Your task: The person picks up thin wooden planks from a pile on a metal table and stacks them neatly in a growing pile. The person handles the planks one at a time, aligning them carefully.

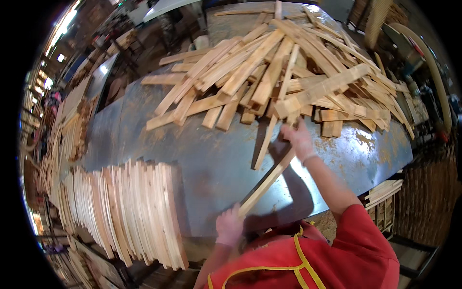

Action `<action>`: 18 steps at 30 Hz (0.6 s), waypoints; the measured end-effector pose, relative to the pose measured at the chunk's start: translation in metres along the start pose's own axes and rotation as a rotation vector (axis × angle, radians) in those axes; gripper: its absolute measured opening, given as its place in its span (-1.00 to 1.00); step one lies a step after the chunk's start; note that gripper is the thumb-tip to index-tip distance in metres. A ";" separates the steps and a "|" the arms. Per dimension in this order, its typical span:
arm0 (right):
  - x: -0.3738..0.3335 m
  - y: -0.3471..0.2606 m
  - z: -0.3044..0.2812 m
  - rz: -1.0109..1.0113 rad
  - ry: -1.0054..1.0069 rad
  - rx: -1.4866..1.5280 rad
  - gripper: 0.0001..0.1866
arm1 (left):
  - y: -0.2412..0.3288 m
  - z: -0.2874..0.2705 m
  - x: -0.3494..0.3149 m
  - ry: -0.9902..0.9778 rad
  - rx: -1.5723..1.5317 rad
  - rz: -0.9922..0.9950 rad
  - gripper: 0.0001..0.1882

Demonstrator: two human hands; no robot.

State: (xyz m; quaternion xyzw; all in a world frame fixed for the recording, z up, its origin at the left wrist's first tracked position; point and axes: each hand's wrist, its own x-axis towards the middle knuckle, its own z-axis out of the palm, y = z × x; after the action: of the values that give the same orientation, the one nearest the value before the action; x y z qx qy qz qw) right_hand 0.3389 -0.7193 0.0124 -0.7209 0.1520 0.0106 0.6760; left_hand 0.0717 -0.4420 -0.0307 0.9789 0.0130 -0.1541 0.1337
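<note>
One wooden strip [269,182], grasped by left hand [230,225] (near end) and right hand [300,141] (far end), is held over the surface [211,173]; left, an aligned row [137,207], seemingly done; far, a jumbled heap [276,72], seemingly left.

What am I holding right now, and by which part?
A wooden strip: the left grip holds its near end; the right grip, blurred, seems to hold it toward the far end.

Pretty much all red here: red short-sleeved shirt [373,253] plus a red front with bright yellow trim [305,264]. Left hand [229,225] and right hand [299,140] are bare.
</note>
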 end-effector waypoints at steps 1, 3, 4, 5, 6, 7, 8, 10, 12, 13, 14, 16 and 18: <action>0.021 0.003 0.012 0.048 -0.027 0.069 -0.32 | -0.004 -0.005 -0.009 0.042 0.005 0.009 -0.36; 0.044 0.023 0.046 0.040 0.014 0.070 -0.39 | -0.020 -0.012 -0.037 0.106 -0.036 0.017 -0.45; 0.046 0.029 0.060 0.021 -0.025 0.133 -0.43 | -0.031 -0.014 -0.055 0.140 -0.077 0.015 -0.48; 0.043 0.035 0.073 0.006 -0.059 0.199 -0.46 | -0.042 -0.019 -0.072 0.175 -0.113 0.018 -0.52; 0.031 0.030 0.085 0.012 -0.066 0.285 -0.47 | -0.049 -0.027 -0.089 0.173 -0.140 -0.039 -0.60; 0.012 0.023 0.102 0.030 -0.085 0.363 -0.48 | -0.058 -0.035 -0.109 0.153 -0.184 -0.150 -0.61; -0.005 0.027 0.111 0.063 -0.146 0.504 -0.48 | -0.067 -0.044 -0.125 0.134 -0.230 -0.241 -0.62; -0.066 0.035 0.132 0.146 -0.277 0.602 -0.47 | -0.091 -0.035 -0.166 0.156 -0.334 -0.436 -0.54; -0.136 0.047 0.144 0.204 -0.377 0.420 -0.43 | -0.115 -0.018 -0.188 0.257 -0.383 -0.580 -0.53; -0.171 0.061 0.151 0.231 -0.404 0.279 -0.40 | -0.127 -0.012 -0.192 0.276 -0.396 -0.621 -0.51; -0.201 0.077 0.158 0.254 -0.470 0.195 -0.38 | -0.139 -0.008 -0.194 0.294 -0.406 -0.658 -0.50; -0.248 0.130 0.180 0.287 -0.595 0.135 -0.32 | -0.160 -0.002 -0.185 0.260 -0.468 -0.705 -0.45; -0.282 0.146 0.210 0.321 -0.711 -0.118 -0.28 | -0.169 -0.012 -0.181 0.249 -0.483 -0.737 -0.35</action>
State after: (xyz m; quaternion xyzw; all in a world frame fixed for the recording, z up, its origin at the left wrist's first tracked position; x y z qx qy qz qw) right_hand 0.0754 -0.4621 -0.0853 -0.6770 0.0185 0.3740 0.6336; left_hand -0.1080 -0.2735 -0.0086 0.8609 0.4119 -0.0651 0.2916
